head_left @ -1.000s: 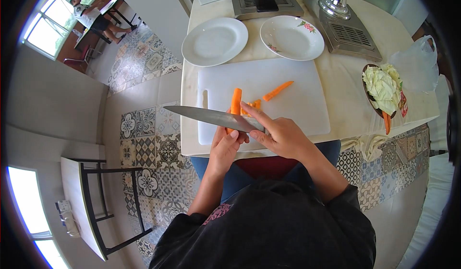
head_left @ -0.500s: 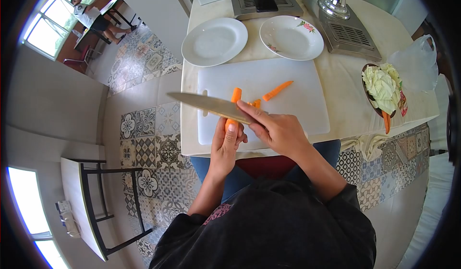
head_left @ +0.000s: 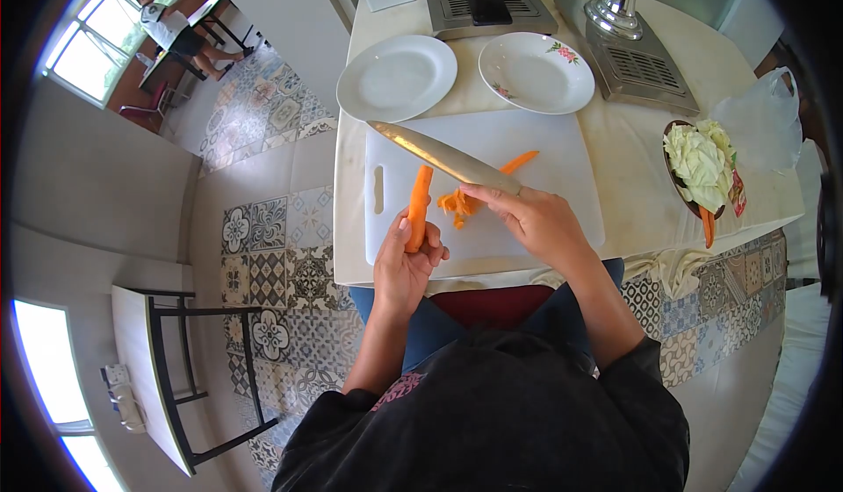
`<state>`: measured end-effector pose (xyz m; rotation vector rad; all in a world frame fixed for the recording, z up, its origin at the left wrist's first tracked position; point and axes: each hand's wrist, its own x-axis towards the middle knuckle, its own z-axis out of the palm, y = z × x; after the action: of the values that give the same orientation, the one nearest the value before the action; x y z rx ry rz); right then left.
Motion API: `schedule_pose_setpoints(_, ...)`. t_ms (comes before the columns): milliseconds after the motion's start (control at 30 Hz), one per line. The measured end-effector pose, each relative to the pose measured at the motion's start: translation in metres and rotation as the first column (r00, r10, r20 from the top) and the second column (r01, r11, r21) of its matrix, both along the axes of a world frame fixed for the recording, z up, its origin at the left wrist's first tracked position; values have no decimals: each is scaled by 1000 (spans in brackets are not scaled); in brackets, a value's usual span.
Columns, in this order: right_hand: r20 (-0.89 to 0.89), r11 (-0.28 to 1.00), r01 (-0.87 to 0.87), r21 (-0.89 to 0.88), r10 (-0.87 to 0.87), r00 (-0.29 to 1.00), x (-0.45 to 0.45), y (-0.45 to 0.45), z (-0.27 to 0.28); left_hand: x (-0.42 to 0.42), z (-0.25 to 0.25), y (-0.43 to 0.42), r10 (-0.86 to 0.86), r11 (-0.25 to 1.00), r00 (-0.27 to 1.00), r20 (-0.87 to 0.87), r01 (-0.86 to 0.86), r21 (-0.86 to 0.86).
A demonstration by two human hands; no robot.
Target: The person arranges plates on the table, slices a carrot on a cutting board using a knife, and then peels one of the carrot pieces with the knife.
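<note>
My left hand (head_left: 407, 255) is wrapped round a peeled-looking carrot (head_left: 419, 209), which points up and away from me over the near part of the white cutting board (head_left: 492, 132). In my right hand (head_left: 543, 224) is a large knife (head_left: 448, 156); its blade slants up to the left, past the carrot's top and apart from it. Orange peelings (head_left: 459, 204) lie in a small heap on the board between my hands. Behind the blade, another carrot piece (head_left: 520, 161) rests on the board, partly hidden by the knife.
Beyond the board stand a white oval plate (head_left: 397, 78) and a flowered plate (head_left: 536, 72). Metal dispenser bases (head_left: 628, 53) are at the back, one bearing a phone (head_left: 486, 6). A bowl of cabbage (head_left: 700, 165) and a plastic bag (head_left: 762, 114) sit right. A person (head_left: 167, 27) stands far left.
The knife has lifted off the carrot and moved up and right, its blade now tilted more steeply. My left hand has turned the carrot more into view, and the peelings are uncovered.
</note>
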<state>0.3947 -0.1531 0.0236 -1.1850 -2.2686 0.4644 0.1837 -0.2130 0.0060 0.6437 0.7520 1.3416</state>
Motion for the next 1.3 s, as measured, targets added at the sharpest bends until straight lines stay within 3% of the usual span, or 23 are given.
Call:
schedule_pose_setpoints(33, 35, 999, 13, -49, -12, 999, 1, 0, 2, -1, 0, 0, -19, 1000, 1000, 5, 19, 17)
schedule_pose_setpoints(133, -180, 953, 19, -301, -76, 981, 2, -3, 11, -3, -6, 1, -39, 998, 999, 21, 38, 45)
schedule_pose_setpoints(233, -253, 944, -54, -326, -32, 967, 1, -6, 9, 1, -3, 0, -2, 1000, 1000, 0, 2, 12)
schedule_pose_setpoints(367, -298, 946, -146, -291, 55, 953, -9, -20, 21, 4, -2, 0, 10, 999, 999, -37, -9, 42)
schedule_pose_setpoints(467, -230, 948, -192, -253, 133, 964, -17, -27, 19, 13, 5, -4, 91, 995, 988, -126, -85, 55)
schedule_pose_setpoints(667, -176, 948, -233, -217, 197, 965, -20, -29, 21, 5, 2, -9, -3, 993, 991, -136, 19, 120)
schedule_pose_setpoints(767, -167, 952, -229, -203, 197, 966, -21, -29, 20, 3, 7, -10, -103, 966, 993, -50, 112, 232)
schedule_pose_setpoints(867, -175, 971, -203, -125, 180, 968, -22, -29, 17, 5, 7, -11, -85, 966, 992, -96, 106, 237)
schedule_pose_setpoints(1067, -174, 985, -175, -3, 172, 970, -25, -28, 13, 6, 2, -13, 7, 963, 930, -368, 92, 252)
schedule_pose_setpoints(1300, -112, 989, -118, 89, 128, 986, -24, -25, 9, 11, 12, -11, 75, 972, 893, -444, 34, 231)
